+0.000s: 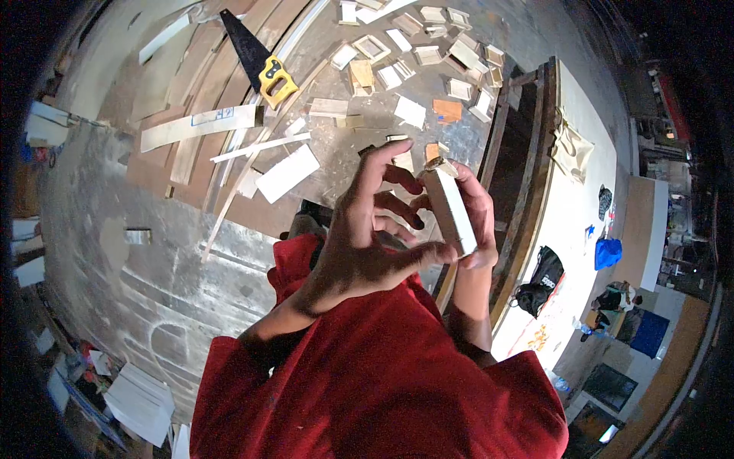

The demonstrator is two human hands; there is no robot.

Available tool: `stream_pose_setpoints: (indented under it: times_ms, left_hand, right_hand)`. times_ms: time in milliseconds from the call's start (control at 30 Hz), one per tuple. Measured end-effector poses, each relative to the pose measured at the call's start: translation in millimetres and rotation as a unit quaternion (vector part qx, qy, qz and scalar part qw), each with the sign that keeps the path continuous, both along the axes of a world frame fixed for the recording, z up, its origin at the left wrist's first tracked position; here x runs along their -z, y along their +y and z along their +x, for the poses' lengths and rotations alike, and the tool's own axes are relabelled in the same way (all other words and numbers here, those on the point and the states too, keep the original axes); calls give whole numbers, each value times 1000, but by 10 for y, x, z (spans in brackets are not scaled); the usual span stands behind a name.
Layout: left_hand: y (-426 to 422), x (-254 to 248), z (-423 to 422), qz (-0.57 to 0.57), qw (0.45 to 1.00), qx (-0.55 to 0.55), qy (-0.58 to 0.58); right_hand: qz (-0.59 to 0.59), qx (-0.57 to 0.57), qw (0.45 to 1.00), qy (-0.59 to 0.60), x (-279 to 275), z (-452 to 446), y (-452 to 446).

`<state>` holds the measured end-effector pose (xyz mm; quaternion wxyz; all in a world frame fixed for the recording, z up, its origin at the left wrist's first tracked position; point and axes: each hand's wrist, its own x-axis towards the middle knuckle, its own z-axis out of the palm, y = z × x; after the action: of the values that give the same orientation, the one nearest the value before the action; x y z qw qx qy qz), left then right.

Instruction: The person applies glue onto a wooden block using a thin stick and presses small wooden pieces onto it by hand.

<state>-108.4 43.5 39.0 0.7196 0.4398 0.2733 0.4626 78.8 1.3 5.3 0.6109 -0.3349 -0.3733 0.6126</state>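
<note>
In front of my chest, my right hand (480, 218) is closed around a narrow wooden box (449, 210) with a white face, held tilted. Its upper end looks rough and tan. My left hand (363, 229) is open beside it, fingers spread and curved. Its thumb reaches the box's lower end; whether it presses there I cannot tell. Below on the floor lie a handsaw (264, 65) with a yellow handle, a white board (288, 173) and a thin white strip (260, 147).
Several small wooden frames and boxes (372, 49) are scattered on the floor ahead. Long planks (206, 84) lie at the left. A long table (581, 115) at the right carries a black bag (544, 275) and a blue item (608, 254). A person (618, 297) is farther off.
</note>
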Motion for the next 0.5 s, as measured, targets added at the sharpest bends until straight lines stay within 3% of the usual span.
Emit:
stream_pose_setpoints:
  times_ms: [67, 433, 500]
  left_hand:
    - [40, -20, -54, 106, 989, 48, 87]
    - [-70, -72, -7, 199, 965, 16, 170]
    - [-88, -57, 12, 214, 961, 4, 175]
  right_hand:
    - [2, 6, 1000, 11, 12, -12, 10]
    - [48, -41, 994, 87, 26, -108, 38]
    - [25, -12, 998, 58, -54, -176, 27]
